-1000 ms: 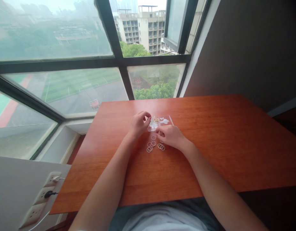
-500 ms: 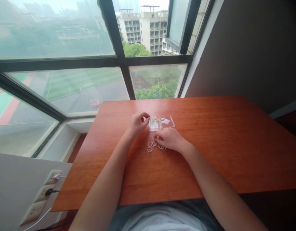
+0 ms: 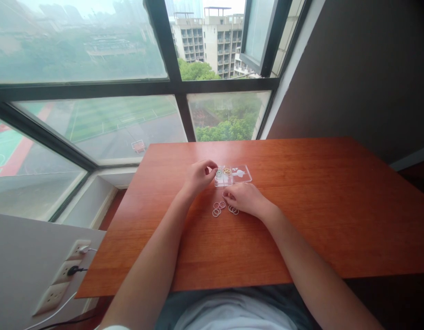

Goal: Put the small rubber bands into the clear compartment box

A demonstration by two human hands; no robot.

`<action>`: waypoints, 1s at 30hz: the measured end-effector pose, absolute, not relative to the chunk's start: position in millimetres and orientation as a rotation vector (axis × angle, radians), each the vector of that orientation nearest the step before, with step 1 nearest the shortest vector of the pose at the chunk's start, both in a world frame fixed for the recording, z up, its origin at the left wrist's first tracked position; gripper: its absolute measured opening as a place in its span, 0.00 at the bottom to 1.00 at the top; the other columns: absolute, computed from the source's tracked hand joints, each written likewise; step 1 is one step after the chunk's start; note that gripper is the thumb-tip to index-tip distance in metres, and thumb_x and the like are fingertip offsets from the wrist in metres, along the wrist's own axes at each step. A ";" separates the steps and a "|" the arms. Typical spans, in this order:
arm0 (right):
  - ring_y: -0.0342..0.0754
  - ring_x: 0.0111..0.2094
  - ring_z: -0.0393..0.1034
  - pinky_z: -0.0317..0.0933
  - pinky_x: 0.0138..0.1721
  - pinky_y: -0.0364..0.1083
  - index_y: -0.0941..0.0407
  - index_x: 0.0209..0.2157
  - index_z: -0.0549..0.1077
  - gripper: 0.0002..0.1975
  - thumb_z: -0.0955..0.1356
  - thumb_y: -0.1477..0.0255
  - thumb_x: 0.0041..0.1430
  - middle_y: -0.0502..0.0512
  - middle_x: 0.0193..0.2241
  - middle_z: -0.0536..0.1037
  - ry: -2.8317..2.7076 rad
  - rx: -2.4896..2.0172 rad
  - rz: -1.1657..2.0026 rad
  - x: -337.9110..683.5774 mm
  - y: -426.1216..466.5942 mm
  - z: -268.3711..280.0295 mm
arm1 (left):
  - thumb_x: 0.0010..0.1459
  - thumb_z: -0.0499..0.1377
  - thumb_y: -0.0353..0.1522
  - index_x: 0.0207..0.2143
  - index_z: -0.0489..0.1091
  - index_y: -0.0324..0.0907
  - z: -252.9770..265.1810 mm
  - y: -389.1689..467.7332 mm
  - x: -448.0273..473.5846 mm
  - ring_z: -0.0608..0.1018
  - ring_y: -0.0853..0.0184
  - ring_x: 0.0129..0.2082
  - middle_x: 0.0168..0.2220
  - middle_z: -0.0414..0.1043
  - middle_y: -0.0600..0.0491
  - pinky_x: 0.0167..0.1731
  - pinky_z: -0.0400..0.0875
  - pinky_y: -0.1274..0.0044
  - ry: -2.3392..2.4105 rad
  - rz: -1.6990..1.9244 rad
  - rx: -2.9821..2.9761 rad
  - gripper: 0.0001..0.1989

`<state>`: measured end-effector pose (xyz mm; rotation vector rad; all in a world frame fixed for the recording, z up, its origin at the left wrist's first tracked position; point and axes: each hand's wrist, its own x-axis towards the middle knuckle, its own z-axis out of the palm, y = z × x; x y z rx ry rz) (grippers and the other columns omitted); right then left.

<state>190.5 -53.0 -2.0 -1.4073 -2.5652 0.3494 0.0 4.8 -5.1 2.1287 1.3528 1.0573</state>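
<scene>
A pale ring (image 3: 223, 195), seen lying loose in front of the clear box (image 3: 220, 185) half a second ago, is now shifted slightly and appears pinched between closed fingertips of the right hand (image 3: 247, 197), so one fewer is left on the table (image 3: 301, 220). The left hand (image 3: 199, 177) is kept at the box's left edge, thumb and finger nearly together; whether anything is gripped cannot be told. Pinkish rings (image 3: 218, 209) and white rings (image 3: 233, 210) are spread nearer the person than the box; its opened lid (image 3: 244, 178) is laid to its right.
</scene>
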 end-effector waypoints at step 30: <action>0.42 0.26 0.66 0.52 0.31 0.41 0.53 0.30 0.75 0.07 0.65 0.73 0.57 0.48 0.23 0.74 -2.110 -1.283 0.086 196.5 -48.3 -1.0 | 0.58 0.56 0.43 0.31 0.73 0.35 13.0 -8.3 10.9 0.69 0.72 0.26 0.27 0.72 0.52 0.26 0.62 0.80 1.071 0.831 1.878 0.18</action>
